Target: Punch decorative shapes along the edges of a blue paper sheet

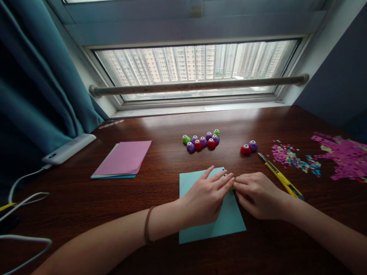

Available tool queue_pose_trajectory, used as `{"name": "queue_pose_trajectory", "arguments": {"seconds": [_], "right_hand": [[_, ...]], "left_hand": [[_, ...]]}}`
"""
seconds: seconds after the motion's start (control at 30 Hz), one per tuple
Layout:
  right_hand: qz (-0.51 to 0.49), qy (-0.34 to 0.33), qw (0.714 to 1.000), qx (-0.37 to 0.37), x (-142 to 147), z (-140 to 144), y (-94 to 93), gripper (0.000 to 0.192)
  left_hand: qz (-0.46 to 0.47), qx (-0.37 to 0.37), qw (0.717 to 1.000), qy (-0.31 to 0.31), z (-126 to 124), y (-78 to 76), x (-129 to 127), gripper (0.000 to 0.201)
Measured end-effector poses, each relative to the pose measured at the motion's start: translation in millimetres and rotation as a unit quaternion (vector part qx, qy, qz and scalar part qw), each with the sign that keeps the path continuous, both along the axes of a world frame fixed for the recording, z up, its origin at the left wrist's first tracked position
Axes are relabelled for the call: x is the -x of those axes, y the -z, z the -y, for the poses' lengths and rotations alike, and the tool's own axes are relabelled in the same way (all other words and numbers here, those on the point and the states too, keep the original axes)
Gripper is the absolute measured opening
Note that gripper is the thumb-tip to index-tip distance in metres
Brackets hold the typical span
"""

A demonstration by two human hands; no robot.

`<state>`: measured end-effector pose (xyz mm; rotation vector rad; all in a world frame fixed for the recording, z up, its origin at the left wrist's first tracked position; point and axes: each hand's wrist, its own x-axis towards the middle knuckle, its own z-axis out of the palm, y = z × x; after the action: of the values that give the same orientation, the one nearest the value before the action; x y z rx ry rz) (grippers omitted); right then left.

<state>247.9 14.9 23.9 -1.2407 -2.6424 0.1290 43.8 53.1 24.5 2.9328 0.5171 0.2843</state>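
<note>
A light blue sheet of paper (190,231) lies on the table in front of me. My left hand (205,196) rests over it with the fingers stretched out, their tips reaching the sheet's right edge. There my right hand (255,193) is closed, fingers bent, around a small green paper punch (232,188), of which only a sliver shows. Small dark spots mark the sheet's edge by my left fingertips. How far the sheet sits inside the punch is hidden by my hands.
Several red, purple and green paper punches (203,141) stand behind the sheet; a red and a purple one (249,148) are farther right. A yellow utility knife (282,177), blade out, confetti (295,157) and pink paper scraps (348,156) lie right. Stacked coloured paper (123,158) lies left.
</note>
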Motion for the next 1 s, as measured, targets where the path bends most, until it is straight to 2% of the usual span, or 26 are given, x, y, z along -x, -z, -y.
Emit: {"name": "queue_pose_trajectory", "arguments": {"seconds": [0.3, 0.57, 0.7, 0.83, 1.0], "right_hand": [[-0.020, 0.005, 1.000, -0.009, 3.0, -0.4, 5.0, 0.014], [-0.098, -0.016, 0.990, -0.096, -2.3, -1.9, 22.4, 0.015], [-0.147, -0.012, 0.986, -0.083, -3.4, -1.0, 21.9, 0.016], [-0.192, 0.027, 0.979, -0.064, -4.5, -3.3, 16.4, 0.026], [-0.165, 0.035, 0.986, -0.008, -7.1, -9.1, 16.0, 0.049]], "left_hand": [[0.002, -0.004, 1.000, 0.004, -1.5, 0.8, 0.7, 0.052], [0.024, -0.040, 0.999, 0.002, -2.1, 19.3, 0.6, 0.051], [0.047, -0.031, 0.998, -0.005, -2.9, 23.4, 2.8, 0.051], [0.090, -0.032, 0.995, -0.024, -2.8, 24.0, 4.9, 0.053], [0.105, -0.036, 0.993, -0.030, -2.5, 24.4, 5.9, 0.054]]}}
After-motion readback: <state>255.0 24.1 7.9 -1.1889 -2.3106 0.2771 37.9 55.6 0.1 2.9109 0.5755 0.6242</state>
